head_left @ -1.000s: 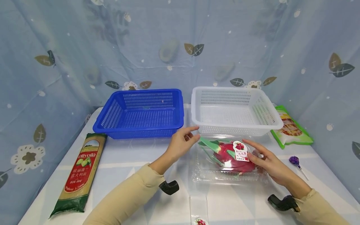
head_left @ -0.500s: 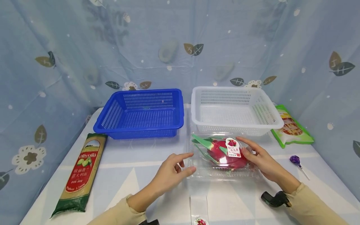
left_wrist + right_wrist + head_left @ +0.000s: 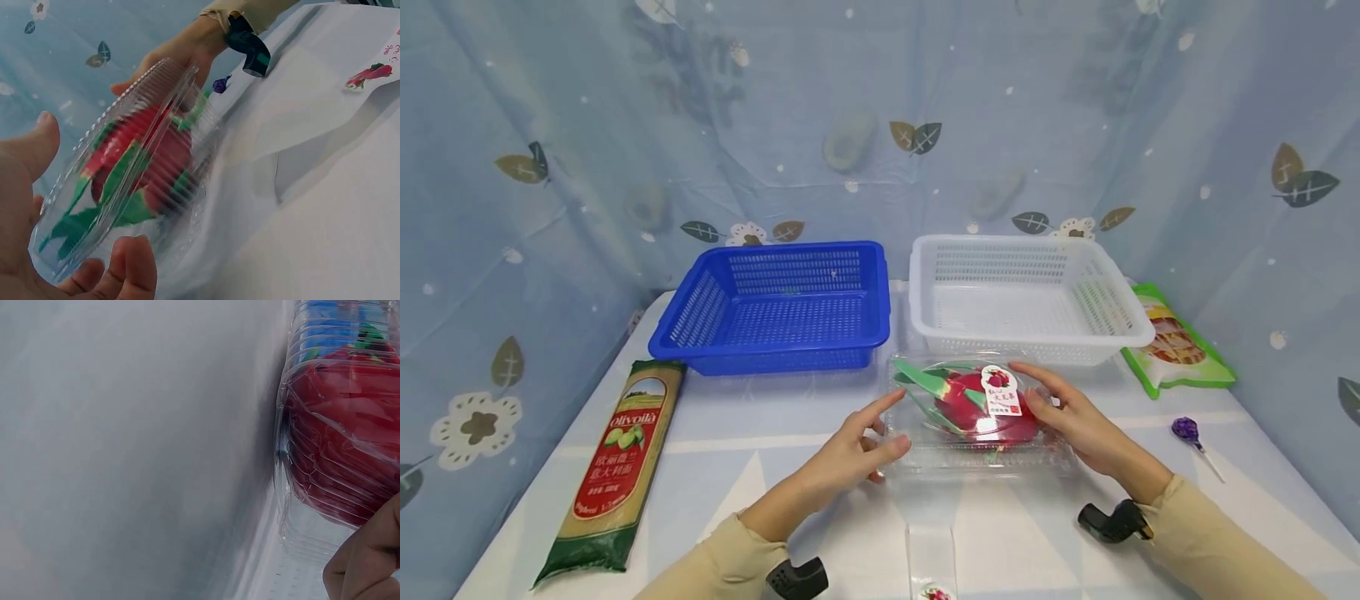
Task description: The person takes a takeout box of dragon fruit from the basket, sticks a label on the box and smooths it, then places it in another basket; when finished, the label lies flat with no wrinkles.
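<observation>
A clear plastic clamshell box [image 3: 917,458] with a red dragon fruit [image 3: 955,400] inside lies in front of the white basket. Green leaf tips and a white label show through and on its lid. My right hand [image 3: 1078,425] holds the box's right end, index finger and thumb over the lid; bent fingers [image 3: 369,556] show against that end in the right wrist view. My left hand [image 3: 842,458] is at the box's left edge, thumb and fingers spread around the corner. The left wrist view shows the left thumb [image 3: 40,144] apart from the lid.
A blue basket [image 3: 771,348] and a white basket [image 3: 1022,342] stand at the back. On the left lies a spaghetti pack [image 3: 617,462]; on the right, a green-edged food bag [image 3: 1180,346] and a purple lollipop [image 3: 1186,430]. A clear strip [image 3: 930,546] lies at the front.
The box has slid left and slightly toward me with my right hand on it. My left hand has dropped from near the baskets to the box's left edge.
</observation>
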Available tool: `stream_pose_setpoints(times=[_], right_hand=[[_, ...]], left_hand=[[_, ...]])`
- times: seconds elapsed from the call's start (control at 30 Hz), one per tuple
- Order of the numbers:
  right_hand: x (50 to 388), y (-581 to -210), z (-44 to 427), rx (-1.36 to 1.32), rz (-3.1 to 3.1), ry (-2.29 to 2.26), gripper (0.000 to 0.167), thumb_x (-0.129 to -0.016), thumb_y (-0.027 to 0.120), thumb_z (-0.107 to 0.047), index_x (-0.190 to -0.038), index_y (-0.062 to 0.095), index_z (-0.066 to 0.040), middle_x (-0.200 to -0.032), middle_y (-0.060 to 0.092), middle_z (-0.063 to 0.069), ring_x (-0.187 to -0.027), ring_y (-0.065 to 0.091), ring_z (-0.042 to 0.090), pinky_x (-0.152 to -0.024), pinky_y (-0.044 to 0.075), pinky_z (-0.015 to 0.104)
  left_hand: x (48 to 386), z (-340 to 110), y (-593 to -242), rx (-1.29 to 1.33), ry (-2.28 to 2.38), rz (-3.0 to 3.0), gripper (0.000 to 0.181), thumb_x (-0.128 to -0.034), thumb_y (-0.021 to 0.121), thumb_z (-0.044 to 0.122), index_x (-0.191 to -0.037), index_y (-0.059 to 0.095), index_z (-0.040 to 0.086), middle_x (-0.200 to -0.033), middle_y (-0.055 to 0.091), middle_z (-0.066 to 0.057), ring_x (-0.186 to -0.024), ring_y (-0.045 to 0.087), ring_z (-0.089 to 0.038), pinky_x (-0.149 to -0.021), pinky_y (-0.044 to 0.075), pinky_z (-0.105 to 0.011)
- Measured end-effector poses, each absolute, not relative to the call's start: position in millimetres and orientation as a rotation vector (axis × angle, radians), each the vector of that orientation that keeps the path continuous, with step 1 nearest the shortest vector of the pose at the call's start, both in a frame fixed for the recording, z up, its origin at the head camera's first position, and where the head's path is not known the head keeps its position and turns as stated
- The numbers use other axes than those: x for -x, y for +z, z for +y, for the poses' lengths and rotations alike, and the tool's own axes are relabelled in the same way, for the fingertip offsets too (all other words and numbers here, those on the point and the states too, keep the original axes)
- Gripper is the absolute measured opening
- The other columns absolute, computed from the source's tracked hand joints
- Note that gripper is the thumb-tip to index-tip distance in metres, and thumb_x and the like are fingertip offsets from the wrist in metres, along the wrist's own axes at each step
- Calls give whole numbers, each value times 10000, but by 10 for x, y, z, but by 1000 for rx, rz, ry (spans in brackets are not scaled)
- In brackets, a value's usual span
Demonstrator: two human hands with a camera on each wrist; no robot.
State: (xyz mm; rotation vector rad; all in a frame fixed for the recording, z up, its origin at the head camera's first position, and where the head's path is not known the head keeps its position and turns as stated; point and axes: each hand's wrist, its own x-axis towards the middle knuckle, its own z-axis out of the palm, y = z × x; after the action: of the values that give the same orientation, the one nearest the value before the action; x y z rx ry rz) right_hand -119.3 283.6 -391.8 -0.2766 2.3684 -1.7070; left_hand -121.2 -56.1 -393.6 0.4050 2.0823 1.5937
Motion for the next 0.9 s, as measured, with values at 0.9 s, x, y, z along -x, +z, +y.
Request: stream_pose_setpoints(times=[0.9], right_hand=[[1319, -3920, 2666, 343, 2321, -1580, 527, -1038, 481, -319, -1534, 306, -291, -1617, 135, 136, -1434, 149, 432, -1066, 298, 697]], left_hand=[[1385, -592, -3969, -422, 1590, 2166, 716, -881, 742, 325, -1493, 375, 382, -1503, 307, -207, -462, 444, -113, -454, 454, -256]])
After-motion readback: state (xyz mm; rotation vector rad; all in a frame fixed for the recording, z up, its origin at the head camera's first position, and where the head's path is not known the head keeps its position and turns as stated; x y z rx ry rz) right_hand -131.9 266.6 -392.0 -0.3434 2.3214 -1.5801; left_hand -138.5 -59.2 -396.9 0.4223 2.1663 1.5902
